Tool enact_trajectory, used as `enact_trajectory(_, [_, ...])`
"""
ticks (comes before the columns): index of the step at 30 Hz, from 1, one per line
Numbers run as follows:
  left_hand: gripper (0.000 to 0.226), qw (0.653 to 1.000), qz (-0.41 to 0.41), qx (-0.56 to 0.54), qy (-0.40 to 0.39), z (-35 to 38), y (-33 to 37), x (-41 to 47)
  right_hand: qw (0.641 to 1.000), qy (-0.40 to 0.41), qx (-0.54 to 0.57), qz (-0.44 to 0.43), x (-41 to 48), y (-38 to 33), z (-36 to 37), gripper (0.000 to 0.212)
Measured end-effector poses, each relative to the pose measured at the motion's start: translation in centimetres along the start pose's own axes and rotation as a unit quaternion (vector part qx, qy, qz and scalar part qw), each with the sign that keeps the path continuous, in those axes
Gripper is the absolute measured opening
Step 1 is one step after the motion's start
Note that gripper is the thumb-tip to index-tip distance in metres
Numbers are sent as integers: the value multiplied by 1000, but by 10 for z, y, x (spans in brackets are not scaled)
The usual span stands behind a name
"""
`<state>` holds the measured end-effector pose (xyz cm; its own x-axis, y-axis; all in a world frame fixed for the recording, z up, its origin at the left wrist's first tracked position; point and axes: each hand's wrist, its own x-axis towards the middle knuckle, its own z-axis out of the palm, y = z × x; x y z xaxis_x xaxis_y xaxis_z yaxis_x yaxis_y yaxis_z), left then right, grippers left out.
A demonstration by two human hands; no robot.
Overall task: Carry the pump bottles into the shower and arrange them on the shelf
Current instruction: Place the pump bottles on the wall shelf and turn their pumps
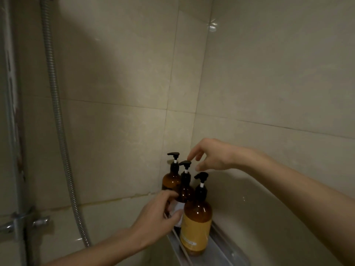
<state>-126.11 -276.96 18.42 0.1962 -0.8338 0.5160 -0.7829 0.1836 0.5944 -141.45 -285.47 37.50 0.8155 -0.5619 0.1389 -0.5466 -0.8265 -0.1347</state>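
Three pump bottles stand in a row on the shelf (221, 246) at lower centre: the nearest bottle (196, 223) in front, the middle bottle (185, 191) behind it, the far bottle (171, 179) seemingly against the corner. A shower hose (57, 112) hangs at left.

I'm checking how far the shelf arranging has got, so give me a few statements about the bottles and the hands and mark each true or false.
1. Three amber pump bottles stand on the shelf. True.
2. The yellow-labelled bottle is the one nearest the camera. True.
3. The left hand is away from the bottles. False: its fingers are on the middle bottle.
4. The right hand grips a pump head. False: it hovers open just above the pumps, touching none.
5. The far bottle lies on its side. False: it stands upright.
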Motion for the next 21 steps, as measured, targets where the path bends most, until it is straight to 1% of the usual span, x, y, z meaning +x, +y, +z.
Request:
enact_trajectory(3, [76, 997, -38, -15, -72, 7, 10, -16, 998, -62, -22, 6, -16, 2, -7, 39])
enact_trajectory(4, [86, 994, -51, -24, -92, 11, 14, -19, 997, -74, -30, 8, -21, 3, -6, 40])
enact_trajectory(5, [91, 992, -63, -39, -106, 14, 18, -21, 996, -78, -37, 9, -24, 3, -5, 41])
enact_trajectory(8, [85, 988, -69, -89, -108, 21, 29, -22, 998, -52, -45, 0, -29, 4, 4, 43])
enact_trajectory(11, [100, 989, -90, -85, -77, 29, 31, -15, 999, -11, -36, -5, -28, 7, 13, 49])
enact_trajectory(14, [91, 992, -88, -76, -55, 37, 32, -10, 999, 17, -39, -15, -27, 8, 21, 41])
enact_trajectory(17, [89, 993, -95, -64, -33, 40, 30, -7, 999, 41, -29, -17, -27, 8, 26, 34])
enact_trajectory(21, [85, 992, -96, -65, -49, 34, 27, -3, 998, 51, -23, -14, -26, 7, 28, 33])
